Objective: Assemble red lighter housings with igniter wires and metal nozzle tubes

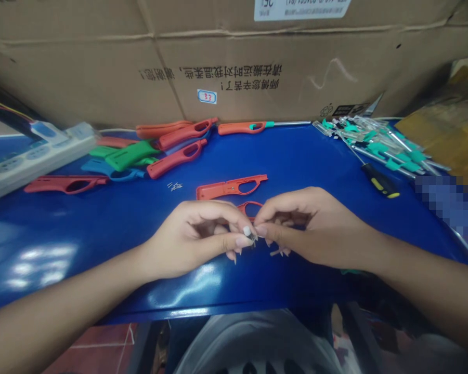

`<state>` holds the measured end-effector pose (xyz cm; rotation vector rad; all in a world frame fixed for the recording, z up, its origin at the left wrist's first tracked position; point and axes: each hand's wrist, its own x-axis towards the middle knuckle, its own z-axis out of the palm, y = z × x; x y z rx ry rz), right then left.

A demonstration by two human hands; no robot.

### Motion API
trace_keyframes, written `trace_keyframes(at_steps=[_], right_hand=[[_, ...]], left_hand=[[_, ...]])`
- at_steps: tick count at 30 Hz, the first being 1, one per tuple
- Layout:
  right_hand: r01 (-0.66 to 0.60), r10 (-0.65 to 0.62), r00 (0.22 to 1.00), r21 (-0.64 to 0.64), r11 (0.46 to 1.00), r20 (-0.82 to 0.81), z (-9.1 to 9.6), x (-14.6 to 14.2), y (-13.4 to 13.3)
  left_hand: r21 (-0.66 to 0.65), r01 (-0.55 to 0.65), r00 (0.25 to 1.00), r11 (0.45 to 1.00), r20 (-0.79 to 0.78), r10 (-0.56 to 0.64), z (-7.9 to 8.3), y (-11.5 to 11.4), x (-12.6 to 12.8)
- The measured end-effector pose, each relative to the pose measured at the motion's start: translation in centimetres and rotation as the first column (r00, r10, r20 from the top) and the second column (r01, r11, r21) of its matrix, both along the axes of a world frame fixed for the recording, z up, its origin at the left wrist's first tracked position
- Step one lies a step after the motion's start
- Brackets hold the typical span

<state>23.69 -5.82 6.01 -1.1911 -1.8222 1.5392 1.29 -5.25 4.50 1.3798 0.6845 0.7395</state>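
Observation:
Both hands meet over the front half of the blue table. My left hand [203, 234] pinches a small part with a white end [247, 231] between thumb and forefinger. Fingertips of my right hand [304, 223] are pinched right beside it; what they grip is mostly hidden. A thin pale piece [275, 253] sticks out under the right fingers. Just behind the hands lies an open red lighter handle half [214, 191], hollow side up. A second red handle half [252, 209] is partly covered by my hands.
Red, green and blue lighter handles [130, 155] lie at the back left beside a white power strip [39, 156]. Tiny pins [174, 186] are nearby. Metal lighter tubes with green parts [382, 143] and a screwdriver [379, 181] lie right. A cardboard box [226, 52] stands behind.

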Motion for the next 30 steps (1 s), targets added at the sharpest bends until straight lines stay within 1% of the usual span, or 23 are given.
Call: trace_keyframes(at_steps=[5, 8, 10, 12, 14, 16, 19, 20, 21, 22, 24, 27, 28, 30], right_hand=[[-0.033, 0.036, 0.999, 0.055, 0.998, -0.041, 0.2, 0.2, -0.1], [-0.056, 0.060, 0.998, 0.179, 0.982, -0.013, 0.3, 0.3, -0.1], [-0.088, 0.086, 0.996, 0.318, 0.944, 0.020, 0.3, 0.3, -0.2], [-0.113, 0.110, 0.993, 0.459, 0.881, 0.033, 0.2, 0.3, -0.2], [-0.120, 0.124, 0.992, 0.553, 0.825, 0.032, 0.1, 0.3, -0.1], [-0.109, 0.112, 0.993, 0.577, 0.809, 0.031, 0.1, 0.3, -0.1], [-0.087, 0.074, 0.996, 0.544, 0.835, 0.047, 0.0, 0.2, -0.1], [-0.082, 0.059, 0.996, 0.544, 0.835, 0.059, 0.0, 0.3, -0.1], [-0.079, 0.042, 0.996, 0.563, 0.823, 0.078, -0.1, 0.3, 0.0], [-0.081, 0.021, 0.994, 0.598, 0.797, 0.107, -0.2, 0.4, 0.0], [-0.110, -0.033, 0.982, 0.697, 0.708, 0.187, -0.6, 0.6, 0.1], [-0.226, -0.123, 0.931, 0.805, 0.549, 0.345, -1.1, 1.0, 0.2], [-0.273, -0.146, 0.908, 0.819, 0.506, 0.393, -1.3, 1.1, 0.2], [-0.354, -0.174, 0.869, 0.828, 0.435, 0.464, -1.5, 1.2, 0.2]], left_hand=[[0.043, -0.056, 0.998, 0.997, -0.002, 0.056, 0.3, 0.1, -0.1], [0.024, -0.064, 0.998, 0.998, 0.018, 0.064, 0.4, 0.2, -0.1], [0.002, -0.054, 0.998, 0.999, 0.036, 0.053, 0.3, 0.3, -0.2], [-0.013, -0.042, 0.998, 0.999, 0.049, 0.043, 0.2, 0.3, -0.3], [-0.023, -0.032, 0.998, 0.999, 0.052, 0.033, 0.1, 0.2, -0.3], [-0.020, -0.029, 0.998, 0.999, 0.049, 0.030, 0.1, 0.2, -0.3], [0.012, -0.051, 0.998, 0.999, 0.028, 0.050, 0.1, 0.3, -0.3], [0.029, -0.060, 0.998, 0.998, 0.022, 0.059, 0.1, 0.3, -0.2], [0.044, -0.065, 0.998, 0.997, 0.019, 0.064, 0.1, 0.3, -0.2], [0.052, -0.067, 0.998, 0.996, 0.015, 0.066, 0.0, 0.4, -0.2], [0.025, -0.071, 0.998, 0.997, 0.003, 0.070, 0.0, 0.6, -0.2], [-0.114, -0.113, 0.993, 0.987, -0.057, 0.107, -0.1, 0.9, -0.2], [-0.165, -0.120, 0.991, 0.979, -0.081, 0.107, -0.2, 0.9, -0.2], [-0.253, -0.098, 0.991, 0.963, -0.116, 0.070, -0.2, 1.0, -0.2]])
